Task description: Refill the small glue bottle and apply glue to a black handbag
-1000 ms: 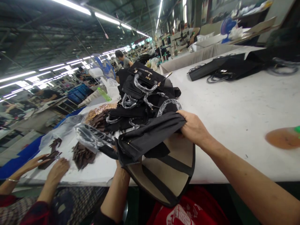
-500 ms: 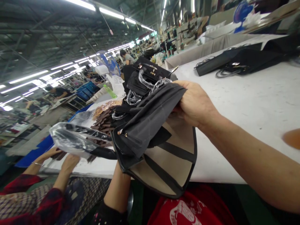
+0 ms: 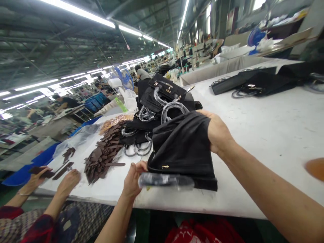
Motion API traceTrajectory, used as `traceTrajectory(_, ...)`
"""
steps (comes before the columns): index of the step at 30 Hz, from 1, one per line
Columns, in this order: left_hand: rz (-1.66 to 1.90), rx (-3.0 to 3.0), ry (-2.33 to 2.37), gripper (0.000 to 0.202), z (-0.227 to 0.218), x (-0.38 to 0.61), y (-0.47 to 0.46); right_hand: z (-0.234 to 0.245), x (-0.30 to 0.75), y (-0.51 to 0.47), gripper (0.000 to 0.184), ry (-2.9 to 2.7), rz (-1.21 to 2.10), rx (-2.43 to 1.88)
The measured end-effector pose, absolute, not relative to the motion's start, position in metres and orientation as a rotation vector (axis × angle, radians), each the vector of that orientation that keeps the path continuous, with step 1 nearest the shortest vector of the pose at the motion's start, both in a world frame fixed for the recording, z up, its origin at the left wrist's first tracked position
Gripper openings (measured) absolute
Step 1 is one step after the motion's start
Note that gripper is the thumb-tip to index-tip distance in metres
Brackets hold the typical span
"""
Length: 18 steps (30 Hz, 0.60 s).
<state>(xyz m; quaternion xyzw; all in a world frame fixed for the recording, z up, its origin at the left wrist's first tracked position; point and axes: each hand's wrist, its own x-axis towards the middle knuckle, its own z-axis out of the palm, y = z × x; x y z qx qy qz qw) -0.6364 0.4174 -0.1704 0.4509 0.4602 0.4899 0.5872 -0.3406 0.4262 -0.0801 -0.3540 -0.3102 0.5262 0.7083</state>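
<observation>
A black handbag [image 3: 182, 148] is held in front of me above the white table, its soft lining pulled out upward and its plastic-wrapped handle [image 3: 165, 180] hanging low at the near side. My left hand [image 3: 134, 177] grips the bag's left edge beside that handle, fingers closed. At the upper right, my right hand [image 3: 219, 131] is closed on the black lining cloth; some of its fingertips are hidden behind the fabric. A small gold zip pull [image 3: 165, 166] shows low on the cloth. Beyond lies a pile of black handbags [image 3: 165, 89] with wrapped handles.
Brown strips [image 3: 103, 152] are heaped on the white table [image 3: 253, 135] to the left. A co-worker's hands [image 3: 67, 182] handle similar strips there. More black bags [image 3: 265, 82] lie at the back right. An orange-brown round object [image 3: 315, 173] sits at the right edge.
The bag has turned over from its beige-panelled side to black cloth and come lower. Its wrapped handle swung from the left to the near side. My left hand has come into view.
</observation>
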Motion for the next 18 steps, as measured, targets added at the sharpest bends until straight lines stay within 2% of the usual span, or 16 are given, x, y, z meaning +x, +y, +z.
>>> traceTrajectory(3,0.944,1.108,1.081,0.068,-0.154,-0.644,0.425,-0.089,-0.343,0.418,0.038,-0.709,1.173,-0.797)
traceTrajectory(5,0.983,1.21,1.169,0.066,-0.13,-0.64,0.434,-0.094,-0.345,0.414,0.035,-0.735,1.16,-0.803)
traceTrajectory(8,1.239,1.462,1.293,0.04,-0.083,-0.613,0.435,-0.097,-0.349,0.411,0.032,-0.796,1.135,-0.839)
traceTrajectory(9,1.222,1.52,1.285,0.045,-0.07,-0.601,0.43,-0.098,-0.351,0.411,0.031,-0.821,1.123,-0.853)
traceTrajectory(11,1.356,1.521,1.173,0.084,-0.053,-0.577,0.415,-0.096,-0.357,0.409,0.028,-0.867,1.09,-0.876)
traceTrajectory(13,1.307,1.486,1.112,0.116,-0.054,-0.557,0.4,-0.092,-0.366,0.405,0.026,-0.937,1.05,-0.897)
traceTrajectory(15,1.156,1.456,1.117,0.133,-0.071,-0.542,0.394,-0.086,-0.377,0.399,0.024,-1.067,1.009,-0.935)
traceTrajectory(16,1.115,1.407,1.135,0.132,-0.082,-0.536,0.395,-0.083,-0.382,0.396,0.022,-1.144,0.997,-0.959)
traceTrajectory(17,1.123,1.324,1.135,0.119,-0.094,-0.531,0.398,-0.08,-0.388,0.392,0.019,-1.224,0.991,-0.978)
traceTrajectory(18,1.161,1.219,1.126,0.096,-0.106,-0.526,0.403,-0.077,-0.393,0.389,0.016,-1.308,0.982,-0.987)
